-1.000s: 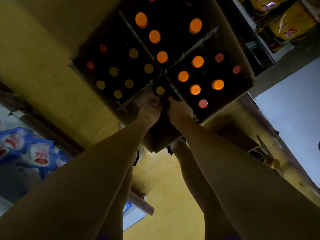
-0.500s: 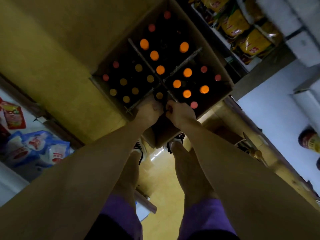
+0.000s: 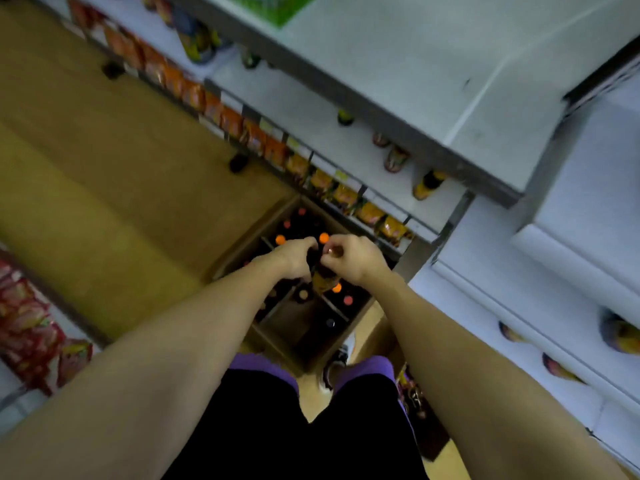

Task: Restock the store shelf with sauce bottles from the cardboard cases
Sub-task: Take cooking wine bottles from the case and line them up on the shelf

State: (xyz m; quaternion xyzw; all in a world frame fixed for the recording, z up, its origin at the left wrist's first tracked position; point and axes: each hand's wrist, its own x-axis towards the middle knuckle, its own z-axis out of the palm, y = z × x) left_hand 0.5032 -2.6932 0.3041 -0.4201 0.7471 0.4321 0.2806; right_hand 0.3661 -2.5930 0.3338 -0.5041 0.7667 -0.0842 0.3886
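Both grips curl around one sauce bottle [image 3: 323, 277] at frame centre: left hand [image 3: 298, 258] and right hand [image 3: 356, 259] at its neck, above the open cardboard case [image 3: 242, 244] beside the white shelf [image 3: 398, 64].

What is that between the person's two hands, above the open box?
A dark sauce bottle, lifted above the cardboard box. The left hand and right hand grip it, in the head view.

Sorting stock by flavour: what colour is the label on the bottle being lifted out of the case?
Yellow-orange, on the bottle held by both hands; head view.
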